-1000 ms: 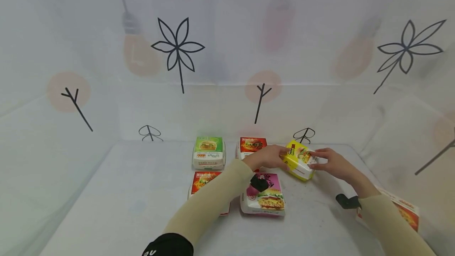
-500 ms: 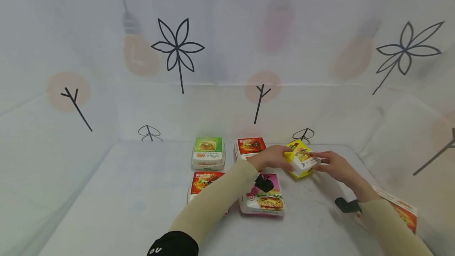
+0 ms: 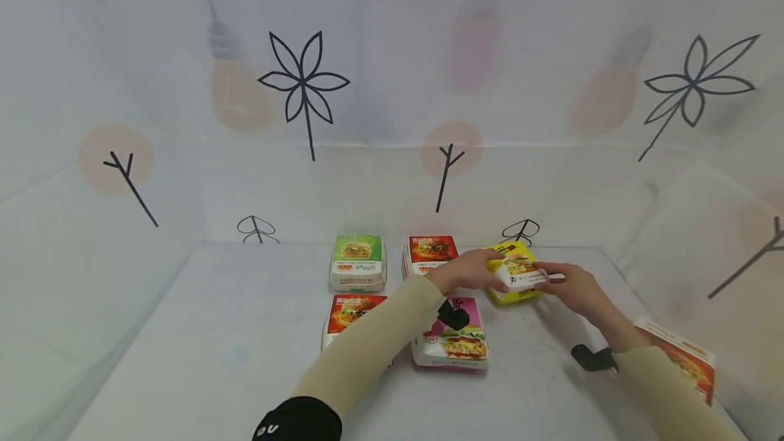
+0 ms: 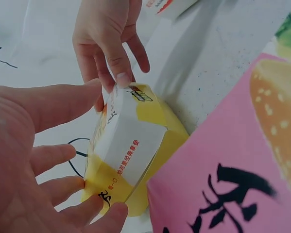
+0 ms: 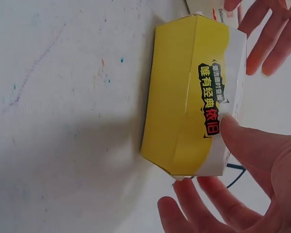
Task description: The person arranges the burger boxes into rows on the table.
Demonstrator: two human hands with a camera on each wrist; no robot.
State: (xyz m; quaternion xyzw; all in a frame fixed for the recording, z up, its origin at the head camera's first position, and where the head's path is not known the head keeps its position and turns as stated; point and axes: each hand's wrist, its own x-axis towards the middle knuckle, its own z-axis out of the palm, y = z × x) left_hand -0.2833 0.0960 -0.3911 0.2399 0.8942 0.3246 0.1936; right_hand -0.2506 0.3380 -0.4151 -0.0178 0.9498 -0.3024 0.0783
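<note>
A yellow-and-white burger box (image 3: 519, 271) sits at the back right of the table. My right hand (image 3: 576, 291) holds it at its right end; in the right wrist view the thumb (image 5: 232, 128) presses the white lid and the fingers curl at the end. At the other end is my left hand (image 3: 468, 271), its thumb and fingers spread apart, fingertips right at the box. Left of the box, partly behind the left hand, lies a red-and-white burger box (image 3: 429, 254). A pink burger box (image 3: 456, 346) lies in front, under the left wrist.
A green burger box (image 3: 358, 264) stands at the back, with another red one (image 3: 349, 315) in front of it, partly hidden by the left sleeve. At the right edge a larger red-and-white box (image 3: 689, 359) lies partly behind the right forearm. Printed cloth (image 3: 380, 189) hangs around the table.
The yellow burger box has turned from a slant to nearly square with the table and shifted slightly left. Both hands moved with it; the other boxes stayed in place.
</note>
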